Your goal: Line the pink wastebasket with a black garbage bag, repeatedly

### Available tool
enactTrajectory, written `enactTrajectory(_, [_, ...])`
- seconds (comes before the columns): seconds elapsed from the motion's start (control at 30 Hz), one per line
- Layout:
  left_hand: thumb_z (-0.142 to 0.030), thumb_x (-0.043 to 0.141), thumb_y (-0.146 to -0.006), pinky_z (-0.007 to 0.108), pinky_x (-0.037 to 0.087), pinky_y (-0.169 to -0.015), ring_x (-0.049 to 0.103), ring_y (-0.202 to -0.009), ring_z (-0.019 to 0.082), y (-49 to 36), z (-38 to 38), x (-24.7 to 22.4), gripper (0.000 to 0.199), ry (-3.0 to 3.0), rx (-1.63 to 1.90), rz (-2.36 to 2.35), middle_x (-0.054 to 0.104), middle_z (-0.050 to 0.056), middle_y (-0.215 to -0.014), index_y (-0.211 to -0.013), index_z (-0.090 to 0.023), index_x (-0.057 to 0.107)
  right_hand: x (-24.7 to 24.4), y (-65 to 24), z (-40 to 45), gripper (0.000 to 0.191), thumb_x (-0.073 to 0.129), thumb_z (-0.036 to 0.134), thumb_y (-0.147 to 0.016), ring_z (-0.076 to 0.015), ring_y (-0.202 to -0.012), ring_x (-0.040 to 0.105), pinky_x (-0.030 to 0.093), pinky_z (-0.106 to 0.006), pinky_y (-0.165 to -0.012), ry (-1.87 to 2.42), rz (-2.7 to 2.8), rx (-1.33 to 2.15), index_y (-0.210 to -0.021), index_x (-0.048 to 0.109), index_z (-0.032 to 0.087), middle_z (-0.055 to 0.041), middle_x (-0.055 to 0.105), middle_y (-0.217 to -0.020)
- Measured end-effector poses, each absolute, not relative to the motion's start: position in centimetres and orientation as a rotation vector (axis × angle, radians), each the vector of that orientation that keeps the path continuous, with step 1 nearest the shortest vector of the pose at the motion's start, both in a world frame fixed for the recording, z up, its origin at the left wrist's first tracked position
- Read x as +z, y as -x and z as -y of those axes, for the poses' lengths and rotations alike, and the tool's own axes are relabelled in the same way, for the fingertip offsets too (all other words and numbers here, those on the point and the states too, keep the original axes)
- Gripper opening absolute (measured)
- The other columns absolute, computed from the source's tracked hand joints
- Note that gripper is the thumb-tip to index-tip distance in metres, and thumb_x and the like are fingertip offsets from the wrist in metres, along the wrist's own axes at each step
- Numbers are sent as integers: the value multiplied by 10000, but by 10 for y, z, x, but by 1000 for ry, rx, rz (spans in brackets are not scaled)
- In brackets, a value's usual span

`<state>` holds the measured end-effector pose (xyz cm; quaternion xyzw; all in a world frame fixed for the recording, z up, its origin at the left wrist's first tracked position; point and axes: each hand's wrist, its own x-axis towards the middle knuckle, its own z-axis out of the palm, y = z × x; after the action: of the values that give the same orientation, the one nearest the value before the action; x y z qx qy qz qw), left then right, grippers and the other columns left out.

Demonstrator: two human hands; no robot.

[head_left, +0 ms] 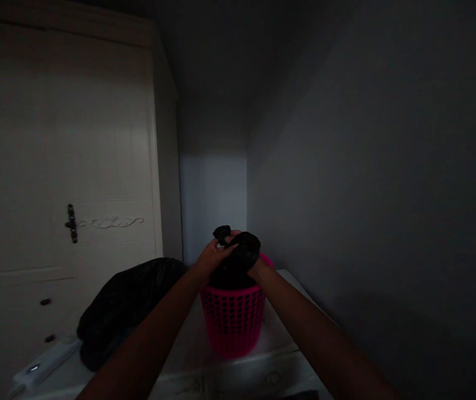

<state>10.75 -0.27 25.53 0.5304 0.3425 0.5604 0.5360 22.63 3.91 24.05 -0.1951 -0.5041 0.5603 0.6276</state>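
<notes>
A pink basket [233, 322] with a lattice wall stands upright on a white cabinet top, and a black plastic bag [244, 255] bulges out of its mouth. My left hand [215, 256] grips the bag's gathered upper part from the left, thumb laid across it. On the other side my right hand [256, 269] reaches behind the bag; most of its fingers are hidden, though some fingertips show near the bunched top. Both forearms come in from the bottom of the view. The dim light hides the bag's inside.
A large full black bag [132, 305] lies left of the basket on the white cabinet top [183, 353]. Near it is a white power strip-like object [46, 364]. A white wardrobe [113, 166] rises at the left, and a grey wall [371, 194] borders the right.
</notes>
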Motion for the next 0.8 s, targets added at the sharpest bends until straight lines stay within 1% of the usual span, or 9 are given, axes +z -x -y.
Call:
enactTrajectory(0.17, [-378,944,-590,272,536,-561,679,-583,172,-103,-1,259,622,-1147,1485,-861,762,24,-728,-1139,-197,714,242,-241,-22,307,837,337,-604,-237,-814,701,582,-366,-784,399,1338,1410,-852,713,205,-23,763,-797])
enactTrajectory(0.23, [-348,930,-568,255,540,-607,691,-658,169,-104,-4,258,517,-1221,1595,-821,767,19,-755,-1023,-183,749,240,-244,-17,363,867,287,-571,-246,-892,711,571,-369,-863,414,1447,1432,-900,735,207,-24,778,-852])
enactTrajectory(0.3, [-337,904,-562,250,543,-656,700,-733,176,-106,-6,254,421,-1308,1667,-759,768,15,-770,-922,-175,762,237,-242,-15,436,896,291,-579,-241,-926,715,563,-361,-886,476,1484,1378,-982,745,222,-17,786,-908])
enactTrajectory(0.4, [-380,871,-591,250,506,-586,655,-640,160,-109,-6,250,404,-1331,1598,-772,736,-3,-701,-920,-173,758,235,-233,-17,466,863,469,-701,-225,-894,720,573,-340,-819,567,1357,1244,-1079,725,235,-13,780,-904])
enactTrajectory(0.47, [-398,868,-606,239,464,-528,594,-540,132,-109,-4,250,434,-1268,1521,-772,693,-27,-641,-955,-177,736,236,-228,-21,474,803,576,-757,-220,-829,720,578,-326,-748,604,1264,1212,-1054,712,217,-15,761,-827])
enactTrajectory(0.53, [-384,865,-619,230,452,-518,558,-499,111,-108,-2,253,424,-1186,1462,-711,661,-42,-620,-955,-182,702,237,-226,-26,464,773,620,-772,-218,-738,711,576,-320,-674,641,1183,1211,-971,694,208,-12,728,-728])
enactTrajectory(0.6, [-360,836,-663,233,465,-543,562,-513,110,-106,0,257,376,-1134,1419,-664,662,-36,-653,-951,-186,670,237,-227,-30,430,749,620,-793,-218,-665,695,570,-325,-620,680,1100,1226,-908,667,214,-10,700,-671])
enactTrajectory(0.7, [-337,748,-779,246,479,-603,583,-583,130,-105,4,259,251,-1217,1489,-765,652,-31,-698,-953,-198,633,236,-231,-34,349,723,555,-821,-204,-626,672,554,-316,-589,753,994,1196,-882,646,221,-8,690,-669])
enactTrajectory(0.8, [-303,683,-863,257,450,-673,580,-665,165,-105,11,257,108,-1508,1675,-949,601,-42,-690,-910,-233,614,232,-232,-39,279,763,439,-756,-177,-606,637,516,-280,-562,798,988,1112,-874,641,217,10,678,-667])
